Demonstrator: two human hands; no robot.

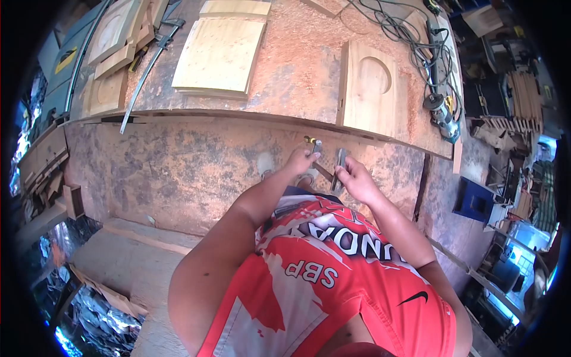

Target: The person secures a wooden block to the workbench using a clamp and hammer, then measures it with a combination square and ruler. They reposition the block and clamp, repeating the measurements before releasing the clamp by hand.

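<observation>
Where I face the counter, my left grip clasps a metal piece, my right grip a dark bar.

Jersey w/ "SBP", swoosh, prob. "UNDA"

Before me the workbench spans the top of the frame, its surface strewn with sawdust, thickest around the middle. Pale boards lie stacked left of centre; more wooden pieces crowd the upper left. Beside those I see a long metal clamp (its tip pokes past the front edge). A board with a round recess lies right of centre, tangled cables at upper right, a power tool below them near the corner.
</observation>
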